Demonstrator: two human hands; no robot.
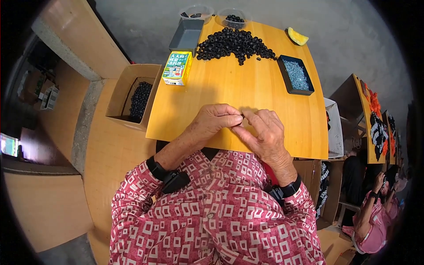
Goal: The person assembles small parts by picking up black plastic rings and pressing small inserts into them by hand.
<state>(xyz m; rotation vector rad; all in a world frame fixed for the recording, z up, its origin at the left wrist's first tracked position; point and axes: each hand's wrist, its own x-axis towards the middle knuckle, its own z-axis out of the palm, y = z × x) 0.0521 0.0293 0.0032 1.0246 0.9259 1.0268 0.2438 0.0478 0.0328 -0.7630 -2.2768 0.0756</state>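
The person sits in a pink patterned shirt (221,221) at a yellow table (221,95), both hands meeting just above its near edge. The left hand (213,121) pinches a small dark piece (242,116) between thumb and forefinger, so the piece sits at the fingertips, mostly hidden. The right hand (267,133) brings its thumb and forefinger narrowly around it; I cannot tell whether they grip it too. Left of the table, a cardboard box (115,98) holds black pieces. Farther up the table stand a yellow and green carton (177,68) and, at the right, a black tray (301,92) of clear bits. Beyond, a pile of black rings (234,45) lies beside an open grey box (185,37).
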